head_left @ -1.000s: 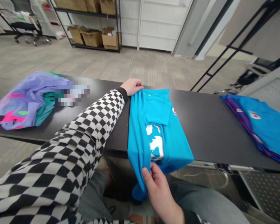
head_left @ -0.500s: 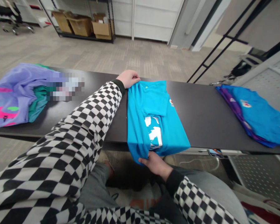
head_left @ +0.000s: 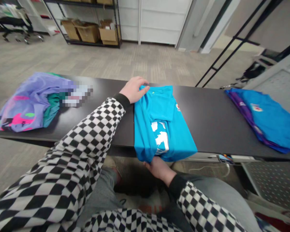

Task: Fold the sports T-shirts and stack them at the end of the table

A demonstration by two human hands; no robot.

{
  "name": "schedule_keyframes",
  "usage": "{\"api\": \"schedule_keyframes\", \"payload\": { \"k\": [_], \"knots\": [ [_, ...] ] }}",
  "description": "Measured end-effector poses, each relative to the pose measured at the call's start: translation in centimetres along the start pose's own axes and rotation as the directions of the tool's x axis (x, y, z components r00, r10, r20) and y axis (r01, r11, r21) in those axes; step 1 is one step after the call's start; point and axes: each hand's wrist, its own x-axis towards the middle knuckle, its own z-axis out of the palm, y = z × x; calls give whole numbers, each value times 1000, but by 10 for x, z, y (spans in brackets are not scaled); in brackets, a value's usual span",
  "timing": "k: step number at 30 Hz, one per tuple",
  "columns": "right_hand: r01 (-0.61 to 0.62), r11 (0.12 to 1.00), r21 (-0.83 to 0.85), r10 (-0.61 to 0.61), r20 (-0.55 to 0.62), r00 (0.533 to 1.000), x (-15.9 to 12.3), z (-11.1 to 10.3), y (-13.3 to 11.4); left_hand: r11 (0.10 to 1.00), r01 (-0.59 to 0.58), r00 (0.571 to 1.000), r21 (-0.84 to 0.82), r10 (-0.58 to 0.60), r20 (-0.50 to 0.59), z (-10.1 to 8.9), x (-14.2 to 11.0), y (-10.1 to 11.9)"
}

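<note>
A blue T-shirt lies partly folded across the black table, one sleeve laid inward and a white print showing. Its lower hem hangs over the near edge. My left hand rests on the shirt's far left corner, thumb and fingers apart. At the near hem my right hand grips the cloth; its fingertips are hidden under the fabric.
On the left lie a crumpled purple garment, a green cloth and a blurred-out item. Folded blue and purple shirts sit at the right end. Beyond the table stands a shelf with boxes.
My left hand has loosened from a pinch at the far corner, with thumb and fingers now apart. My right hand has raised the near left hem slightly. The view has shifted a little.
</note>
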Motion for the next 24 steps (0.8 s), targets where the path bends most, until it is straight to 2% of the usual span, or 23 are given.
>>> {"api": "schedule_keyframes", "payload": {
  "k": [3,6,9,12,15,19,24],
  "knots": [
    [148,989,0,-148,-21,989,-17,-11,-29,1000,-21,999,-4,21,-26,-10,-54,35],
    [280,946,163,-263,-118,957,-32,-20,-53,1000,-6,1000,-21,6,-15,-19,-120,67],
    [337,896,289,-273,-240,932,-41,-26,-68,1000,-11,997,28,9,75,-26,-178,94],
    [387,864,323,-271,-350,897,-47,-29,-77,990,29,994,136,-44,103,-26,-215,118],
    [412,851,326,-259,-422,869,-51,-31,-82,960,85,988,267,-116,101,-19,-231,135],
    [401,856,326,-196,-513,835,-55,-35,-82,939,90,984,331,-134,114,-13,-234,141],
    [326,872,364,-138,-455,879,-54,-37,-76,947,84,988,311,-119,96,-14,-233,136]
  ]
}}
